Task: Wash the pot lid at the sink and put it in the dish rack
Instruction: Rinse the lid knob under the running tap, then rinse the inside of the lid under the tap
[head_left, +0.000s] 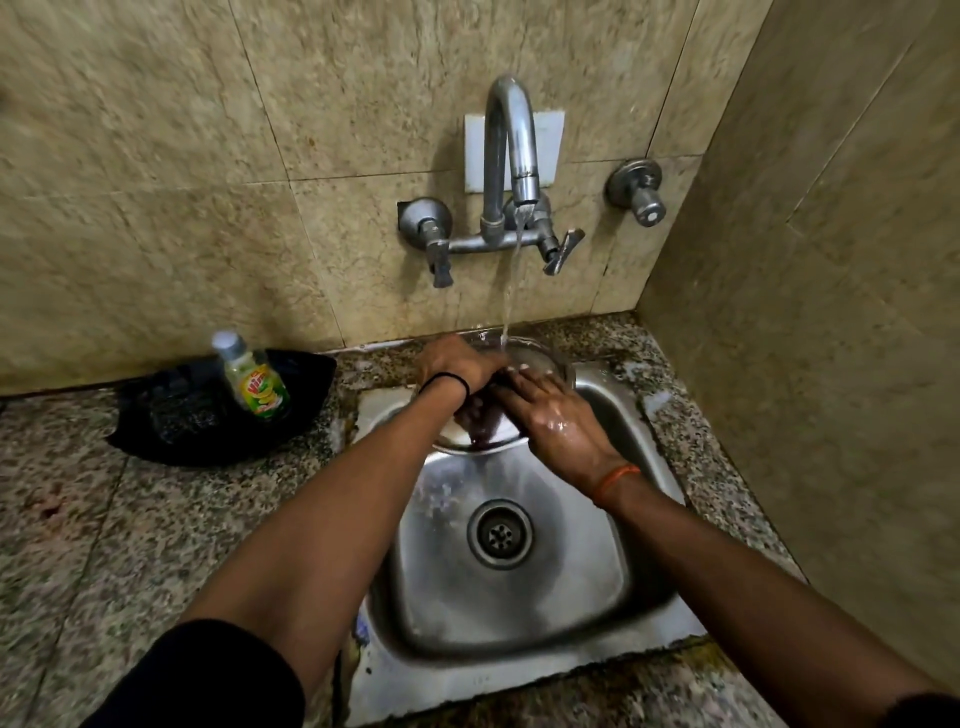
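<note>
Dim, warm light falls from above. Soft glare sits on the stainless steel sink basin (519, 587) and curved chrome tap spout (511, 135). Wide-angle distortion bends the edges; corners darken.

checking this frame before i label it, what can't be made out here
Head view only:
- Pot lid: mostly covered by the left hand and right hand; knob hidden.
- Dish rack: none in frame.
- Soap bottle label: too small to read.
- Black tray contents: too dark.
</note>
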